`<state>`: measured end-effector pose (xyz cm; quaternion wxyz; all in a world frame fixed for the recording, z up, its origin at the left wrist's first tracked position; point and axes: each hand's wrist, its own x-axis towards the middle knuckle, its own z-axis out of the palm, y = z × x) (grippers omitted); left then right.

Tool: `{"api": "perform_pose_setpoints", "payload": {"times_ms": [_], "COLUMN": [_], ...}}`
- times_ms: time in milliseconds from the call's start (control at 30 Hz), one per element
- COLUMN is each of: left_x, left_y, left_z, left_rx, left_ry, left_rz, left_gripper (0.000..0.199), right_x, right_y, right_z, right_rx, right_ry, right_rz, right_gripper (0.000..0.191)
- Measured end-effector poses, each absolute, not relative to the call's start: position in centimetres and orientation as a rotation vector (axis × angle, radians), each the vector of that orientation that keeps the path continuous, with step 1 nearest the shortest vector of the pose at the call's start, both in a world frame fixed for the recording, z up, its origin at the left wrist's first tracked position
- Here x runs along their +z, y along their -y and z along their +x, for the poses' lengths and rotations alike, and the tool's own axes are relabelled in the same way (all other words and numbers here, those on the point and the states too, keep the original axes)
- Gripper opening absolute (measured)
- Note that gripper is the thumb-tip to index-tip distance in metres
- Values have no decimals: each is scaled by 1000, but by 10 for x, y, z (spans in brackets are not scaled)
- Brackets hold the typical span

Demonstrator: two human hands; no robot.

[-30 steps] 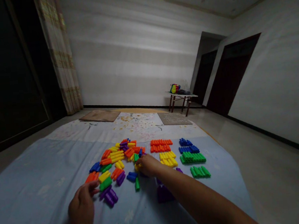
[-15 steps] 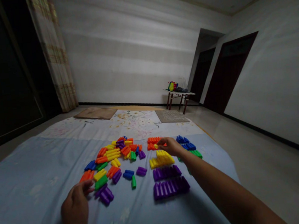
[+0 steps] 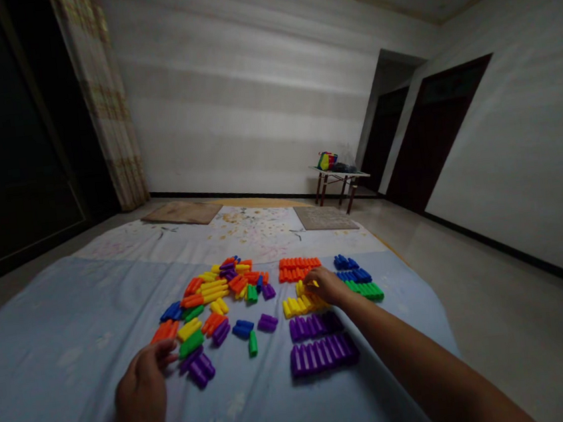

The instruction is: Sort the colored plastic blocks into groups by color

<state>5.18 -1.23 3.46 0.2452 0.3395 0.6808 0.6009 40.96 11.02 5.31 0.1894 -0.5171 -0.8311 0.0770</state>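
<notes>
My right hand (image 3: 323,286) bends over the yellow row, its fingers closed on a yellow plastic block (image 3: 300,288). The fingers partly cover the row of yellow blocks (image 3: 296,307). Just beyond lie rows of orange blocks (image 3: 299,264), and nearer me are two rows of purple blocks (image 3: 321,354). My left hand (image 3: 145,380) rests on the sheet at the left, fingers slightly apart, with nothing seen in them. Its fingertips are beside a green block (image 3: 191,343), orange blocks (image 3: 165,330) and purple blocks (image 3: 198,369) at the edge of a mixed pile (image 3: 213,290).
Blue blocks (image 3: 353,275) and green blocks (image 3: 365,290) lie in rows beyond my right forearm. A light blue floral sheet (image 3: 86,366) spreads beneath everything. Two flat mats (image 3: 181,213) lie at its far side. A small table (image 3: 338,173) with a colourful bag stands by the wall.
My right hand has moved slightly nearer me, from the orange rows down onto the yellow row, with the yellow block. The orange rows are now uncovered. My left hand stays in place.
</notes>
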Motion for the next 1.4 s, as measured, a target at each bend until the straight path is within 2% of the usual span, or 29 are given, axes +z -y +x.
{"api": "perform_pose_setpoints", "payload": {"times_ms": [300, 500, 633, 800, 900, 1167, 1400], "left_x": [25, 26, 30, 32, 31, 34, 31], "left_y": [8, 10, 12, 12, 12, 13, 12], "left_z": [49, 50, 52, 52, 51, 53, 52], "left_rx": [1669, 1684, 1674, 1660, 1658, 1664, 1681], "left_ry": [-1839, -1831, -1830, -1842, -1844, -1830, -1810], "left_rz": [945, 948, 926, 950, 961, 948, 932], "left_gripper": [30, 31, 31, 31, 31, 30, 30], "right_x": [59, 72, 73, 74, 73, 74, 73], "right_y": [-105, -79, -62, -57, -60, -54, -43], "right_z": [408, 373, 340, 308, 298, 301, 297], "right_rx": [228, 283, 290, 169, 158, 261, 94], "right_ry": [2332, 2397, 2560, 2652, 2750, 2880, 2629], "right_rz": [-1436, -1279, -1212, -1323, -1374, -963, -1384], "right_gripper": [14, 16, 22, 37, 37, 37, 42]}}
